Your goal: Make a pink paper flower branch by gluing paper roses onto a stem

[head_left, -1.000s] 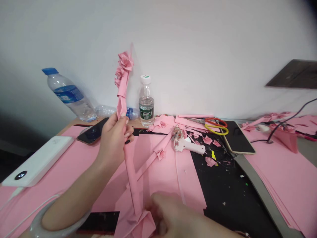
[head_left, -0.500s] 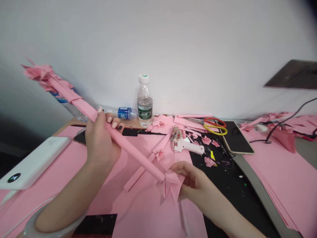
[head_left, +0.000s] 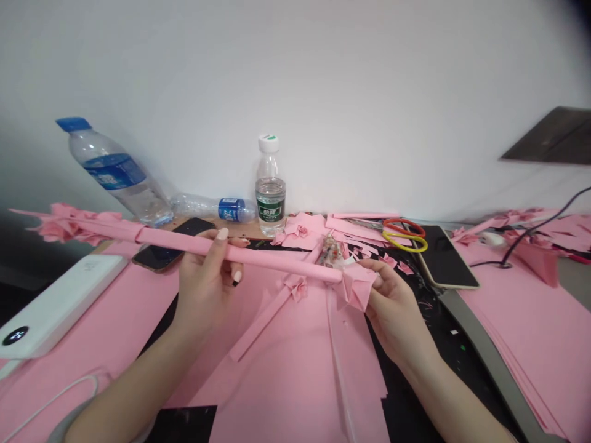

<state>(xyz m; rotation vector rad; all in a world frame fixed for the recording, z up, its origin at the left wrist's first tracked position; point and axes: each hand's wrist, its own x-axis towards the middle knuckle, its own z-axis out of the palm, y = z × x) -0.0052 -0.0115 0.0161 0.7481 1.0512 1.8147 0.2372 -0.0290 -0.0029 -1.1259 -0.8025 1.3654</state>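
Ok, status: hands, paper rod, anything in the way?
Left hand gripping pink paper rod. Right hand holding its folded end. Rod runs crosswise. Second rod lying below, nothing visibly blocking.

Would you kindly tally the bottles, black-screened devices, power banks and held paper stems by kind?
Clear plastic bottles: 3
Flat black-screened devices: 2
White rectangular power bank: 1
Long pink rolled-paper stem in the left hand: 1
Total: 7
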